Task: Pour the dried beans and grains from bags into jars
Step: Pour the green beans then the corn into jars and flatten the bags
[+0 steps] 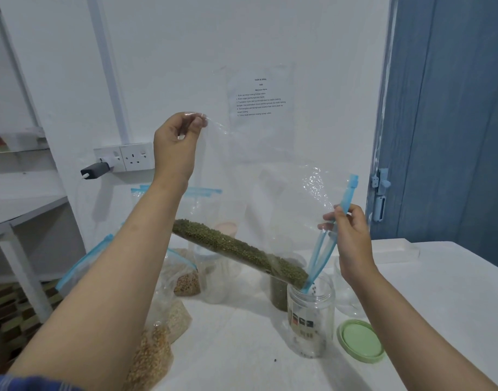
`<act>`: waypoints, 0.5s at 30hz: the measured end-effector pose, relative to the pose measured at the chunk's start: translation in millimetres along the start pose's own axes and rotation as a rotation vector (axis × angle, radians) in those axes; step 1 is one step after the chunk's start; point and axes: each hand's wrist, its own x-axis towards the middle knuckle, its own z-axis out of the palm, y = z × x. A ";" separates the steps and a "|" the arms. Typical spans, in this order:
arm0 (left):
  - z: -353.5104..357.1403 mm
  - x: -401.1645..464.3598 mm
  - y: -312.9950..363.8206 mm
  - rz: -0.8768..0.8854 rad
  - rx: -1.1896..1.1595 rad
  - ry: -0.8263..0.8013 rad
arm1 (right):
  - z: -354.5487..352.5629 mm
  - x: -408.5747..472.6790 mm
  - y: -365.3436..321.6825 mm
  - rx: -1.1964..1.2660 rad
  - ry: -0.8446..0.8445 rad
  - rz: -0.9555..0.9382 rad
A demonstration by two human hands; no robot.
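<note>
A clear zip bag (270, 193) with a blue zipper strip hangs tilted above the table. My left hand (177, 145) pinches its upper corner high up. My right hand (349, 238) pinches the blue zipper edge at the bag's mouth. Green mung beans (236, 248) lie in a band along the bag's lower edge, sloping down to the right. The bag's open corner dips into the mouth of a clear plastic jar (310, 320) standing on the white table. A few beans show inside the jar.
A green lid (360, 341) lies right of the jar. Other bags of grains (157, 345) and beans (185, 280) sit at the left. Behind stand another jar holding green beans (279, 292) and an empty clear jar (346, 294). A wall socket (123, 158) and blue door (453, 122) lie beyond.
</note>
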 end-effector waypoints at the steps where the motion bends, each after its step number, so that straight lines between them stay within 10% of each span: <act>1: 0.1 0.1 -0.3 -0.001 0.000 0.001 | 0.0 0.2 0.2 -0.001 0.000 -0.001; 15: 0.2 1.5 -6.9 0.015 0.007 -0.003 | 1.0 3.2 1.2 0.010 0.000 0.001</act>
